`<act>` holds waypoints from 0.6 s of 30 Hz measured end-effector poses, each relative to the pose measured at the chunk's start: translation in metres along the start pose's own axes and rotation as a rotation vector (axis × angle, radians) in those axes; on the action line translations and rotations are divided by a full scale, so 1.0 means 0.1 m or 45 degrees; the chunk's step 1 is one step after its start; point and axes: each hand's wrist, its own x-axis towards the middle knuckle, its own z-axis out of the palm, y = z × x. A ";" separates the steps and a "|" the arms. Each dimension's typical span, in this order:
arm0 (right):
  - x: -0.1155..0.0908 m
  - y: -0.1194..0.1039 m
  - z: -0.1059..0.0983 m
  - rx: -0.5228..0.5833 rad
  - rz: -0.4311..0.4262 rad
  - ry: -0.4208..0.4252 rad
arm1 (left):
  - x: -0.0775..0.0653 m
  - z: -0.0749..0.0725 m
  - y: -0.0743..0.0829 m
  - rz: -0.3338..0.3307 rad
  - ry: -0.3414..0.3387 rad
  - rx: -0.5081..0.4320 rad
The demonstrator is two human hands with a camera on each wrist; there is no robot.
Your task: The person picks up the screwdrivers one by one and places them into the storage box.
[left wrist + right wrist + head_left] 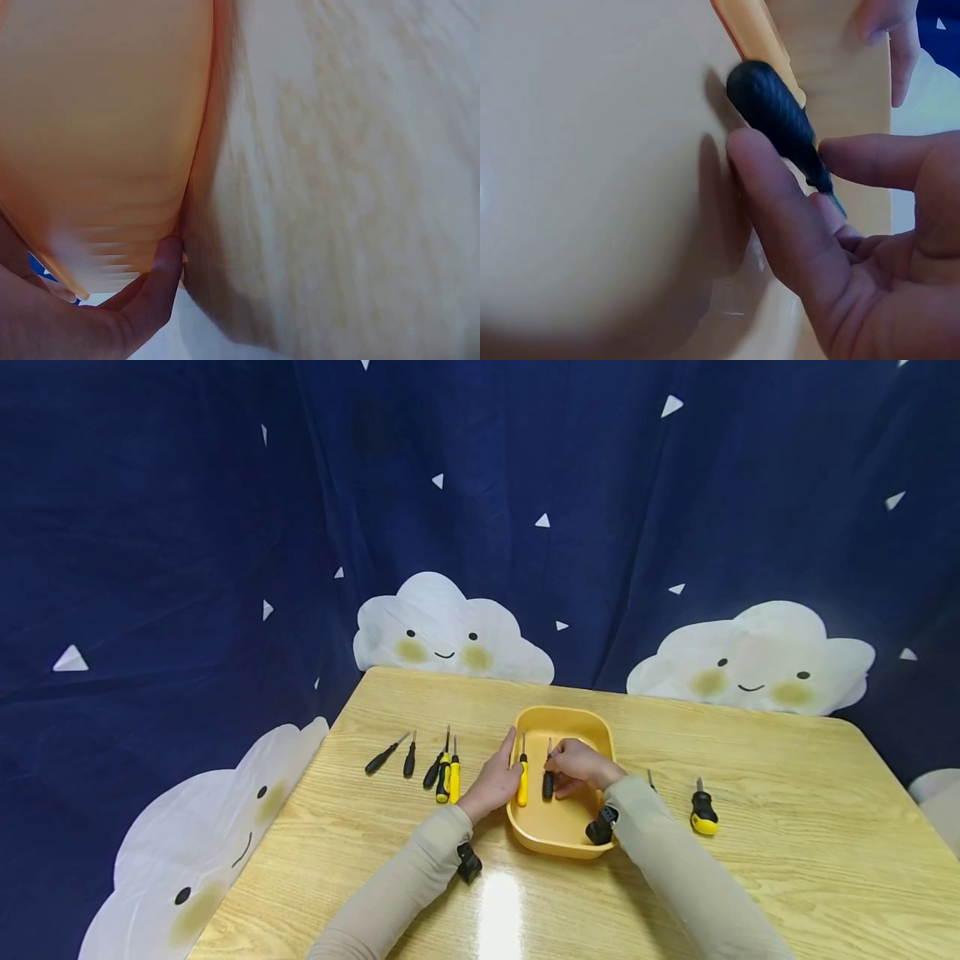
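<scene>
"Where was the black screwdriver (548, 787)?"
"Over the floor of the one tray (551, 842), pinched by the right hand (581, 764), beside one yellow screwdriver (522, 788)."
"And the left hand (493, 785)?"
"Clamped on the tray's side; five screwdrivers (454, 783) lay left of it."

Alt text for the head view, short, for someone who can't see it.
A person's right grip holds a black-handled screwdriver in a yellow tub, beside a yellow-handled one, while the left grip holds the tub's left rim. More screwdrivers lie on the wood-grain table to either side; behind hangs a navy curtain with smiling clouds.
</scene>
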 end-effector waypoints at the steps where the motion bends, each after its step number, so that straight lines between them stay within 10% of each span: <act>1: 0.00 0.00 0.00 0.005 -0.002 -0.005 | 0.00 0.00 0.00 0.003 0.002 0.001; 18: -0.04 -0.10 0.00 -0.093 -0.049 0.017 | 0.00 0.00 0.00 0.012 0.010 0.031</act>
